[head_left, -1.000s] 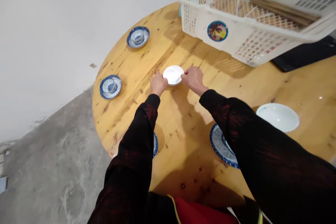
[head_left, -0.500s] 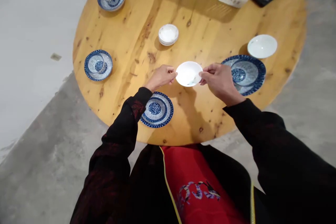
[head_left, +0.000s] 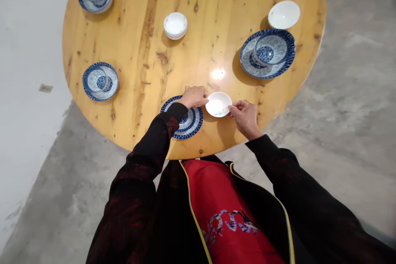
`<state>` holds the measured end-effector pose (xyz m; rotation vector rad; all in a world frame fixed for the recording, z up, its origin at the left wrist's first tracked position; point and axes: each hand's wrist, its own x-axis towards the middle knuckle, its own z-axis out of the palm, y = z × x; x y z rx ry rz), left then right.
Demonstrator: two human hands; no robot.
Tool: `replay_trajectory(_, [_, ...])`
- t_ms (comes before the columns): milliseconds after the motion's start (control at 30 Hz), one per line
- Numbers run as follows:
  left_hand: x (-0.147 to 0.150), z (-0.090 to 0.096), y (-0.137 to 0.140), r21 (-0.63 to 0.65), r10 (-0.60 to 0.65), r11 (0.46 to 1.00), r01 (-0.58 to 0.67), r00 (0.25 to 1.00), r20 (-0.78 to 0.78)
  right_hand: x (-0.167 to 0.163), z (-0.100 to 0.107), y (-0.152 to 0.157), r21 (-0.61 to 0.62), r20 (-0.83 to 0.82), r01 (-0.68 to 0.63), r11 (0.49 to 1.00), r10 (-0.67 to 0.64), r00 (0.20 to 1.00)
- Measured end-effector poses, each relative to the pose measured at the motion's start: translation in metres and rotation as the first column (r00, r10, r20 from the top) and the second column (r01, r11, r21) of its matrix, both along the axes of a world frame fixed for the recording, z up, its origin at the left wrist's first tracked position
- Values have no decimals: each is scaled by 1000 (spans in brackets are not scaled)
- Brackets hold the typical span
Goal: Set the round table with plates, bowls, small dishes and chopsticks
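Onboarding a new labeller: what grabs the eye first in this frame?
First, the small white dish at the near edge of the round wooden table, pinched at its rim between the left hand and the right hand. Just left of it lies a blue patterned plate, partly under the left wrist. Farther back are a stack of white dishes and a larger blue plate with a cup.

Bright overhead light, glare spot on the table [head_left: 218, 73], edges warped.
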<state>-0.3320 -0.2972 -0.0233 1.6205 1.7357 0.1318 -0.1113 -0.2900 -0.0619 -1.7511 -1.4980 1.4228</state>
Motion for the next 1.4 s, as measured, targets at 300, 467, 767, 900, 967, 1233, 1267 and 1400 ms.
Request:
replay_trajectory(300, [8, -5, 8, -16, -81, 997, 80, 993, -83, 4, -6, -6, -42, 47, 5, 999, -3, 999])
replay_trajectory(467, [10, -12, 11, -38, -79, 996, 75, 992, -102, 3, -4, -6, -43, 54, -15, 999, 17, 998])
replay_trajectory(767, [9, -7, 7, -36, -70, 997, 66, 992, -109, 13, -2, -4, -87, -59, -64, 994, 59, 997])
replay_trajectory(900, [5, -1, 2, 21, 26, 999, -24, 996, -89, 26, 2, 5, -103, -119, 41, 994, -53, 991])
replay_trajectory(967, [3, 5, -1, 52, 85, 995, -81, 994, -72, 33, 4, 10, -108, -120, 94, 990, -107, 987])
replay_trajectory(1233, [3, 24, -11, 92, 149, 985, -145, 988, -34, 36, 5, 10, -87, -171, 108, 990, -121, 978])
replay_trajectory(1267, [4, 24, -12, 95, 139, 986, -134, 990, -40, 34, 5, 9, -77, -182, 96, 992, -108, 977])
replay_trajectory(1400, [14, 17, -13, 88, 77, 994, -69, 993, -87, 23, 3, 4, -52, -199, 33, 998, -43, 979])
